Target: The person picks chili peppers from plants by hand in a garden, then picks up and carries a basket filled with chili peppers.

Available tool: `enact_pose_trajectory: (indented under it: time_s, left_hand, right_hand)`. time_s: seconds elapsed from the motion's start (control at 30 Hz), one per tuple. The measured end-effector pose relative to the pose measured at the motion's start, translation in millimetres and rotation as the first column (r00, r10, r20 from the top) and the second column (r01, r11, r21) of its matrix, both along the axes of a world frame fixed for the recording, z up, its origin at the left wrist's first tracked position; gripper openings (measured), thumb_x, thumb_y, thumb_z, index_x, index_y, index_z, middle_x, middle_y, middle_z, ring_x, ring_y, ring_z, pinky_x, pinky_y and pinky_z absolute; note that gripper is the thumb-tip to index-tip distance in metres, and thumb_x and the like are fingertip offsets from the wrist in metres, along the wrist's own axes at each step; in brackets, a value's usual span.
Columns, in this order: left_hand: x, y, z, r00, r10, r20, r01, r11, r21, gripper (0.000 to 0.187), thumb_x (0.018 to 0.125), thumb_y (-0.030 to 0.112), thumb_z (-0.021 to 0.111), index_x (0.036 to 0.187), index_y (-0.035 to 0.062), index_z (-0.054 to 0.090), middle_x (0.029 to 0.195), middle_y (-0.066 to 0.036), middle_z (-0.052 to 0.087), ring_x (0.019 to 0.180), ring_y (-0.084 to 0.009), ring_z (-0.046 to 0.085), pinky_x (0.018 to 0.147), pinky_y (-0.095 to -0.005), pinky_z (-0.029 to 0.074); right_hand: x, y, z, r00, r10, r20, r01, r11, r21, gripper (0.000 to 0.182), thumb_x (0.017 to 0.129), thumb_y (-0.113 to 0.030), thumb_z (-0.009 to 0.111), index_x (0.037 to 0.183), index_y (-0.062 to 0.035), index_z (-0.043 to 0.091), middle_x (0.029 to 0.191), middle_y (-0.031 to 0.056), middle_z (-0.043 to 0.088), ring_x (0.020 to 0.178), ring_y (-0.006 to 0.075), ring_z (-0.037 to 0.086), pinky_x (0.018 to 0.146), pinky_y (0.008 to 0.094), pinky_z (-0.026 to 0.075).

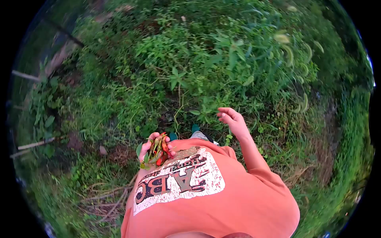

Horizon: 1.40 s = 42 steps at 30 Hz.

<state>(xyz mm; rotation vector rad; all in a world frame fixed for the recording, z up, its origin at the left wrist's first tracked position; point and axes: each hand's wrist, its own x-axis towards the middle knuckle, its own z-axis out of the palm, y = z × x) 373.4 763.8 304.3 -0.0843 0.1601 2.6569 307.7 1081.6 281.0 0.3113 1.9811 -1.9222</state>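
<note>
Nearest the camera is the orange shirt with its white printed patch, filling the bottom of the view. Just above it, the left hand is closed around a bunch of chillies, red and green pods with a few leaves, held against the chest. That handful says a fair share of picking is already done, though the hand looks close to full.

The right hand is raised further out, fingers loosely open and empty, palm turned toward the plants and apart from them; it touches nothing. Between the hands, down at the ground, a shoe shows among weeds.

Beyond, leafy green growth covers everything. No ripe pods can be made out in it from here, so how much is left to pick cannot be told. Sticks and a fence line stand far left.
</note>
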Motion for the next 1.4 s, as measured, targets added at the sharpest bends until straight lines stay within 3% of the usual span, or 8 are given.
enact_pose_trajectory:
  time_s: [0.23, 0.37, 0.5, 0.7, 0.93, 1.1, 1.27, 1.4]
  left_hand:
    - [47, -15, -2, 0.940, 0.338, 0.035, -0.339, 0.940, 0.033, 0.033, 0.091, 0.021, 0.043, 0.121, 0.0088, 0.043, 0.120, -0.020, 0.048, 0.105, -0.0349, 0.053, 0.091, -0.0546, 0.043]
    - [67, -43, -17, 0.890, 0.455, 0.005, -0.455, 0.890, -0.013, 0.035, 0.092, 0.025, 0.041, 0.123, 0.0087, 0.041, 0.121, -0.022, 0.046, 0.105, -0.0355, 0.053, 0.089, -0.0565, 0.042]
    - [73, -91, -31, 0.895, 0.429, -0.117, -0.428, 0.903, 0.037, 0.037, 0.091, 0.026, 0.043, 0.125, 0.0111, 0.040, 0.123, -0.019, 0.043, 0.109, -0.0346, 0.048, 0.093, -0.0588, 0.036]
    - [67, -150, -22, 0.933, 0.311, -0.181, -0.323, 0.946, -0.039, 0.035, 0.090, 0.027, 0.045, 0.122, 0.0122, 0.041, 0.121, -0.017, 0.045, 0.108, -0.0346, 0.048, 0.092, -0.0570, 0.039]
    - [59, -176, -13, 0.963, 0.254, -0.094, -0.256, 0.967, -0.004, 0.036, 0.091, 0.026, 0.041, 0.122, 0.0085, 0.041, 0.121, -0.024, 0.045, 0.105, -0.0360, 0.052, 0.090, -0.0552, 0.042]
    - [71, -204, -21, 0.950, 0.308, -0.053, -0.307, 0.952, 0.023, 0.035, 0.088, 0.019, 0.047, 0.121, 0.0073, 0.043, 0.120, -0.024, 0.047, 0.101, -0.0366, 0.055, 0.088, -0.0559, 0.043]
    - [116, -232, -32, 0.805, 0.585, -0.098, -0.588, 0.809, 0.006, 0.038, 0.092, 0.029, 0.039, 0.124, 0.0099, 0.038, 0.120, -0.021, 0.045, 0.102, -0.0370, 0.054, 0.086, -0.0552, 0.045]
    - [145, -224, -26, 0.660, 0.751, -0.027, -0.751, 0.659, -0.036, 0.036, 0.090, 0.027, 0.043, 0.122, 0.0097, 0.041, 0.119, -0.020, 0.045, 0.104, -0.0358, 0.051, 0.086, -0.0560, 0.044]
  right_hand:
    - [-26, -90, 10, 0.910, 0.413, 0.037, -0.412, 0.911, -0.023, 0.027, 0.089, -0.013, 0.049, 0.114, -0.0016, 0.054, 0.098, 0.0052, 0.062, 0.082, 0.0089, 0.055, 0.074, 0.0225, 0.044]
    - [-27, -144, 25, 0.762, 0.639, 0.102, -0.643, 0.766, 0.000, 0.026, 0.090, -0.010, 0.048, 0.114, -0.0009, 0.054, 0.099, 0.0066, 0.062, 0.085, 0.0113, 0.056, 0.079, 0.0248, 0.046]
    - [-23, -194, 28, 0.752, 0.659, -0.008, -0.658, 0.752, 0.027, 0.027, 0.089, -0.012, 0.050, 0.113, 0.0002, 0.054, 0.098, 0.0065, 0.062, 0.087, 0.0116, 0.056, 0.080, 0.0258, 0.046]
    - [4, -249, 19, 0.769, 0.637, -0.057, -0.639, 0.761, -0.111, 0.026, 0.089, -0.009, 0.048, 0.113, 0.0003, 0.054, 0.100, 0.0081, 0.061, 0.093, 0.0127, 0.055, 0.083, 0.0281, 0.045]
    - [40, -260, 22, 0.917, 0.375, 0.132, -0.358, 0.923, -0.141, 0.026, 0.090, -0.010, 0.047, 0.112, 0.0014, 0.053, 0.099, 0.0071, 0.060, 0.088, 0.0115, 0.054, 0.079, 0.0244, 0.045]
    - [37, -278, 12, 0.930, 0.315, 0.190, -0.290, 0.946, -0.146, 0.023, 0.090, -0.009, 0.047, 0.109, 0.0014, 0.054, 0.092, 0.0052, 0.061, 0.078, 0.0086, 0.053, 0.073, 0.0218, 0.045]
    - [19, -344, 25, 0.816, 0.545, 0.190, -0.529, 0.838, -0.134, 0.019, 0.089, -0.008, 0.047, 0.105, 0.0003, 0.057, 0.088, 0.0046, 0.061, 0.075, 0.0090, 0.053, 0.072, 0.0222, 0.044]
    - [-11, -373, 12, 0.651, 0.749, 0.125, -0.737, 0.663, -0.135, 0.021, 0.090, -0.009, 0.048, 0.107, -0.0003, 0.056, 0.090, 0.0038, 0.062, 0.077, 0.0088, 0.054, 0.074, 0.0228, 0.045]
